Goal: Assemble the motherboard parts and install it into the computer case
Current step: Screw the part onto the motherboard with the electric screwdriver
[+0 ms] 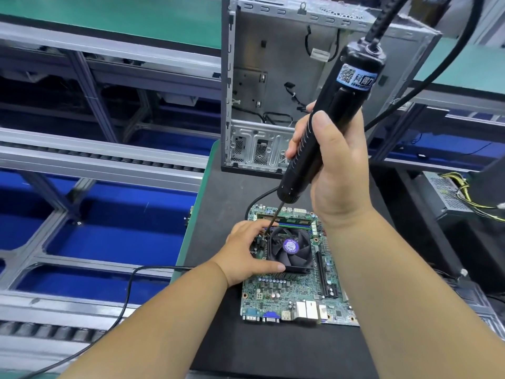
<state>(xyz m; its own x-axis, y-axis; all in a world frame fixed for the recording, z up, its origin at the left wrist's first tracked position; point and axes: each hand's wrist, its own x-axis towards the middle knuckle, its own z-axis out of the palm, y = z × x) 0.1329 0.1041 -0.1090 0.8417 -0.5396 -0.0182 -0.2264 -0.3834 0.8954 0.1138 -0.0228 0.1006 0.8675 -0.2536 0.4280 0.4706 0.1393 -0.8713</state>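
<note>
A green motherboard [289, 294] lies flat on a black mat [226, 192]. On it sits a black CPU cooler fan [291, 248] with a purple centre label, and a memory stick [289, 220] stands just behind the fan. My right hand [333, 170] grips a black electric screwdriver [328, 116]; its bit comes down at the fan's far left corner. My left hand [246, 250] holds the fan's left side, thumb along the near edge and fingers by the bit's tip. An open grey computer case [273, 77] stands behind the board.
A black cable [128, 291] runs across the conveyor rails [95, 157] on the left. The screwdriver's cord [448, 67] arcs over the case to the right. A power supply with yellow wires [451, 195] sits at the right edge.
</note>
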